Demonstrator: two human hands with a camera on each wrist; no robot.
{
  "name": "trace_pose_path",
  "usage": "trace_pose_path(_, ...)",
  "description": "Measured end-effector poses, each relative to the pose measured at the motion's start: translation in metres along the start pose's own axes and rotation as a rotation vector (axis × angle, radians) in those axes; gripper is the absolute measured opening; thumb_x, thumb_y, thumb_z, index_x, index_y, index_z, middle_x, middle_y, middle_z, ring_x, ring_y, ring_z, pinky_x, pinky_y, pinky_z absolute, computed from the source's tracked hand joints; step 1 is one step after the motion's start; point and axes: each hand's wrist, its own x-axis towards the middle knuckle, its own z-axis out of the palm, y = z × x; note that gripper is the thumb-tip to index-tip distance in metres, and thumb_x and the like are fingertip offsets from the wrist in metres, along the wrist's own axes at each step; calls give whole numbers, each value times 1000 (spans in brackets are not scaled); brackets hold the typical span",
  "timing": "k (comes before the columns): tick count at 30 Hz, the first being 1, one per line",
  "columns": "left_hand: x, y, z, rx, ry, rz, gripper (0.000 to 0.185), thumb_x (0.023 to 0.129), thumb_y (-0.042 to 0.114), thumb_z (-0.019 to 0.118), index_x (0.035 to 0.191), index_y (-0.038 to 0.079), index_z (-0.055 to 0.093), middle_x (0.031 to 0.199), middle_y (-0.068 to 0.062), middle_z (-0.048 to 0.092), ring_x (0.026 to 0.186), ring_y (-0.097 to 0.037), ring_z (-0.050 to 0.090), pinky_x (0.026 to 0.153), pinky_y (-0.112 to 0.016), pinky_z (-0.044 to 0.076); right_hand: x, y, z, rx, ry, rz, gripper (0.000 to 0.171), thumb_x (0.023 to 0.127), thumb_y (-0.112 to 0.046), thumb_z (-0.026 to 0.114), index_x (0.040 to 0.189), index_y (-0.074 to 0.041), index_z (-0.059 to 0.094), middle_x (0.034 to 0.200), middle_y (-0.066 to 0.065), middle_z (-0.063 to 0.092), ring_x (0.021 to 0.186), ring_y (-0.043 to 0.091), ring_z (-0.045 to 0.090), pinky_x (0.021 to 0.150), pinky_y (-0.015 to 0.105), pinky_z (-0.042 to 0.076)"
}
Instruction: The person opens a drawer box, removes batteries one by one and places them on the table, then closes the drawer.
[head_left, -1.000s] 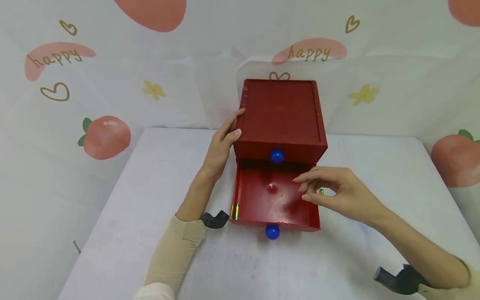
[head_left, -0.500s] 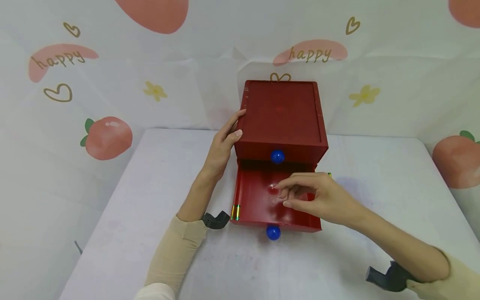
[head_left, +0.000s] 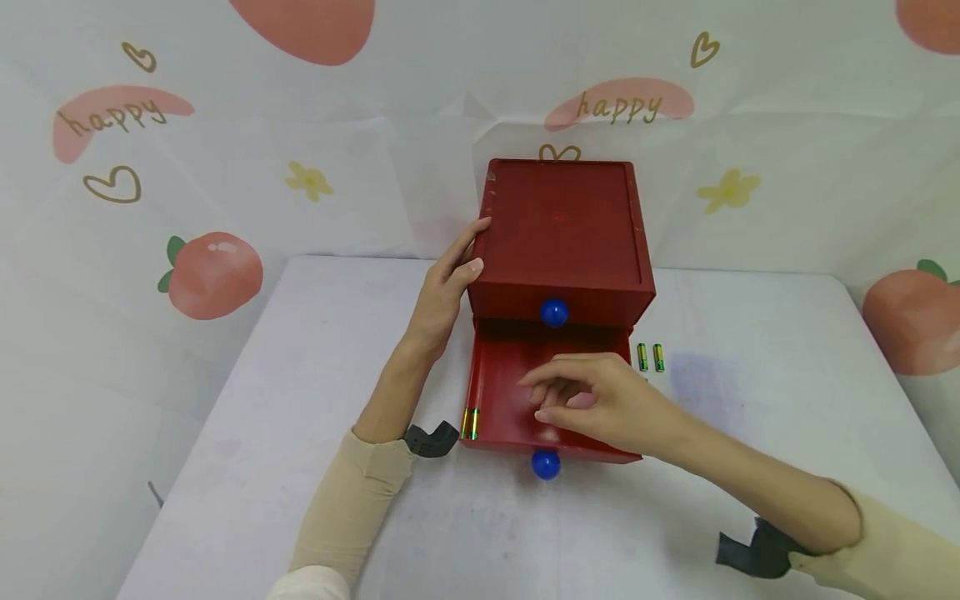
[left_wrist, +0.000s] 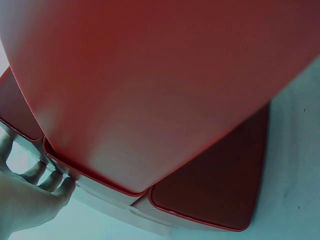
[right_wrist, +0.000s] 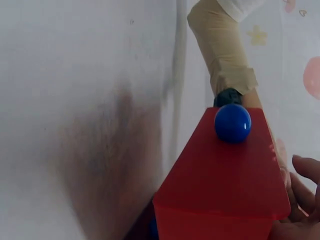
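A red drawer cabinet [head_left: 562,225] with blue knobs stands on the table, its lower drawer [head_left: 517,400] pulled out. My left hand [head_left: 442,292] rests against the cabinet's left side, thumb near the front corner and a fingertip at the top edge. In the left wrist view, that hand [left_wrist: 35,195] touches the red body with slightly bent fingers. Over the drawer hovers my right hand [head_left: 592,400], thumb and forefinger apart, nothing visible between them. Green-and-gold batteries [head_left: 474,423] sit at the drawer's front left corner. The right wrist view shows the right fingers [right_wrist: 306,195] beside the drawer front.
Right of the cabinet, two batteries [head_left: 658,357] lie side by side on the white table [head_left: 765,400], with part of another near the right hand. The upper drawer's blue knob [head_left: 554,313] juts out over the pulled-out drawer. A patterned cloth [head_left: 390,167] hangs behind.
My right hand has moved left from the drawer's right edge to over its middle, uncovering the batteries on the table at right. The left hand and the cabinet have stayed put.
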Motion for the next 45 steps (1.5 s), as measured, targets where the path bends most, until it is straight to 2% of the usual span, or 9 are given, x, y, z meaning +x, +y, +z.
trace_pose_path(13,-1,0,1,-5,3,7,52,100,26,46,152,21,43,155,4,40,139,-15,38,116,-38,27,14,0,19,22,-44,60,33,86,-11,77,117,-5,70,96,0,72,86,6,66,77,25,57)
trace_pose_path(26,-1,-3,1,1,6,9,52,100,26,46,152,21,43,155,4,39,140,-14,38,116,-37,27,27,2,31,10,-128,133,32,86,-9,77,117,-5,70,95,-5,71,84,2,65,78,19,55)
trace_pose_path(45,1,0,-1,4,-5,22,51,101,25,45,152,20,43,156,6,37,142,-10,34,117,-34,25,38,19,41,-1,-199,150,35,84,-14,79,116,-2,69,94,-2,73,81,3,68,77,20,56)
